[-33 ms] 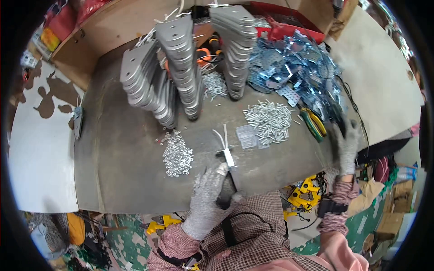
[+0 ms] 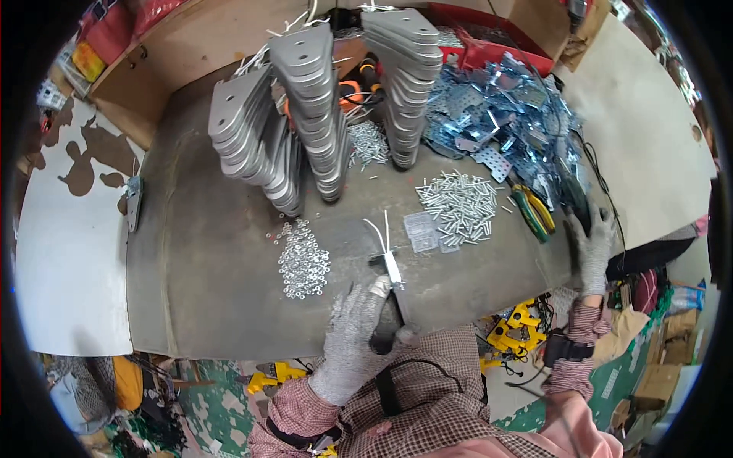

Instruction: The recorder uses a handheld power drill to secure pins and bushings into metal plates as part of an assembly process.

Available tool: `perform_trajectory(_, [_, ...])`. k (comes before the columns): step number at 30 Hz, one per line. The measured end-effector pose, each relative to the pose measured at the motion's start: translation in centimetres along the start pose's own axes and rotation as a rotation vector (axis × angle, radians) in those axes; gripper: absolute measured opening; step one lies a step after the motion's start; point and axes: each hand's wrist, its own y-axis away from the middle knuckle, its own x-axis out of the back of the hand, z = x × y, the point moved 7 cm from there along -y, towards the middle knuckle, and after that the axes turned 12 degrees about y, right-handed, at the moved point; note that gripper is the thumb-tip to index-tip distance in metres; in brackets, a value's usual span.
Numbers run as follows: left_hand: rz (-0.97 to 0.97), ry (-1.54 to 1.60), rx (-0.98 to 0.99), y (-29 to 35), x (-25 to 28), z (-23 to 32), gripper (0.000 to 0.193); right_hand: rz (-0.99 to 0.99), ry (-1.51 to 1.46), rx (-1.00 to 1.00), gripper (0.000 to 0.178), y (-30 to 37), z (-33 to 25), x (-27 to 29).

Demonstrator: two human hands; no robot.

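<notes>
My left hand (image 2: pixel 353 336), in a grey knitted glove, is closed at the near edge of the table. Its thumb and fingers grip a dark bar (image 2: pixel 400 307). A small silver metal piece (image 2: pixel 392 267) with two white cords lies at the bar's far end, just beyond my fingertips. On the right, my gloved right hand (image 2: pixel 594 246) is closed around the end of a black tool handle (image 2: pixel 574 200), whose kind I cannot make out. Pliers (image 2: pixel 533 211) with green and yellow handles lie beside that hand.
Tall stacks of grey metal plates (image 2: pixel 305 84) stand at the back. Small nuts (image 2: pixel 303 263) are heaped on the left, screws (image 2: pixel 460 204) in the middle beside clear plastic pieces (image 2: pixel 421 231). Bluish metal brackets (image 2: pixel 496 107) pile up near a red bin (image 2: pixel 496 46). A black cable (image 2: pixel 603 175) runs right.
The whole view has shifted slightly, with things sitting a little further right. Both hands keep nearly the same places on the table.
</notes>
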Motion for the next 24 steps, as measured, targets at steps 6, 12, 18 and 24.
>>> perform_trajectory(6, [-0.108,0.011,0.103,0.6,-0.1,-0.9,0.088,-0.316,-0.304,0.077,0.062,-1.8,0.8,-0.6])
perform_trajectory(12, [-0.111,-0.047,0.107,0.5,-0.7,-1.0,0.086,-0.423,-1.937,-0.462,0.055,1.3,-5.4,-0.1])
perform_trajectory(18, [-0.065,-0.127,0.012,0.9,-0.7,-0.3,0.093,-0.562,-2.809,-0.324,0.057,5.8,-22.0,1.9])
perform_trajectory(24, [-0.086,-0.059,0.079,0.3,-0.6,-0.4,0.083,-0.33,-3.024,-0.525,0.034,6.6,-22.0,-0.8])
